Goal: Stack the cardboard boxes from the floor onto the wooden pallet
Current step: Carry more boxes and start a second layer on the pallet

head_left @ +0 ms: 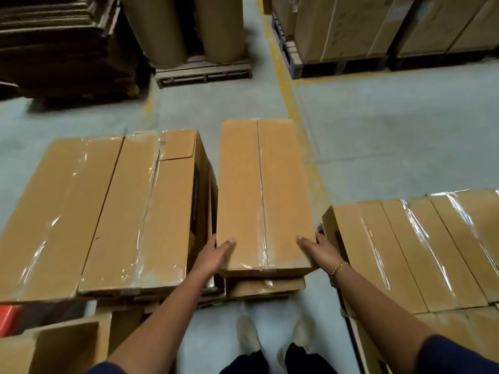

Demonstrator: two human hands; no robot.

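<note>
Stretched forward from dark sleeves, the left hand and right hand clasp the near end of the long cardboard box between them. Thumbs lie flat on its top and fingers run down its sides, mostly hidden. It rests on a flatter box, with wrapped stacks on either side.
</note>
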